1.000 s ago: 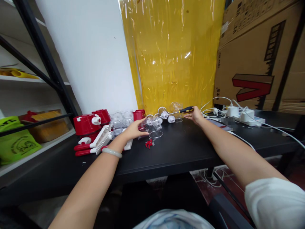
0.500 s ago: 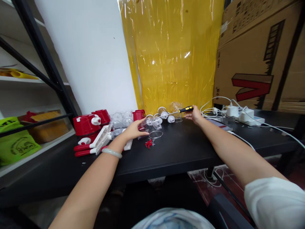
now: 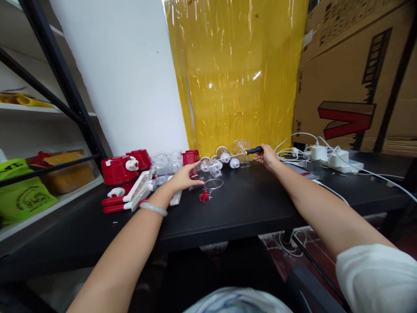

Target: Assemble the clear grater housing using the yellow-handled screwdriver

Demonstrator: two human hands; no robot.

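My left hand [image 3: 185, 178] is wrapped round a clear plastic cup [image 3: 213, 184] that lies on its side on the black table, its open rim facing right. Between the fingers of my right hand [image 3: 268, 157] is the end of a screwdriver [image 3: 254, 151] with a black and yellow handle. Its long metal shaft points left and down into the cup; the tip cannot be made out through the plastic. Just in front of the cup lies a small pile of red pieces and screws [image 3: 204, 196]. Clear parts with white caps [image 3: 234, 163] stand behind the cup.
Red housings [image 3: 119, 170], white parts with red handles [image 3: 138, 191] and clear cups [image 3: 167, 161] crowd the left. White chargers and cables [image 3: 319, 152] lie at right, beside a flat device [image 3: 301, 171]. A yellow plastic curtain [image 3: 241, 78] and a large cardboard box [image 3: 345, 82] stand behind.
The screwdriver handle has turned in my right hand, showing more black and less yellow. My left hand and the cup hold their place.
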